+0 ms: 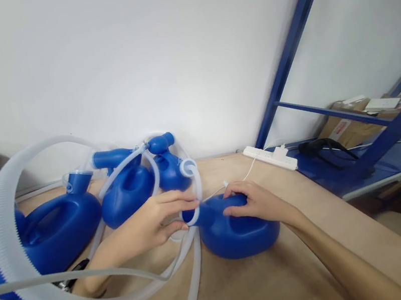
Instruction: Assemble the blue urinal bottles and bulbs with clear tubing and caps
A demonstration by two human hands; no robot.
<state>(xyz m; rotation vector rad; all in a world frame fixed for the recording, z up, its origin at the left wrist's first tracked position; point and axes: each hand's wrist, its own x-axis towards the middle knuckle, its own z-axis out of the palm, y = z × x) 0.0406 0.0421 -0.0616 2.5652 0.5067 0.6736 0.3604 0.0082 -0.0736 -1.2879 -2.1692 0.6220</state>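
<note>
A blue plastic urinal bottle [242, 239] lies on its side on the table, its neck pointing left. My right hand [256, 203] is wrapped over its handle, fingers in the handle opening. At the bottle's mouth, my left hand [160, 218] pinches a whitish plastic ring [196, 217] between thumb and fingers. Whether the ring is fixed to the neck I cannot tell. A translucent corrugated hose [6, 231] loops over and around my left forearm, and thinner tubing passes under the mouth.
More blue bottles [127, 194] with tubes crowd the table's left side against the wall. A white power strip [270, 157] lies at the back right. Beyond the table's right edge stand a blue metal frame [291, 36] and a cardboard box [344, 124].
</note>
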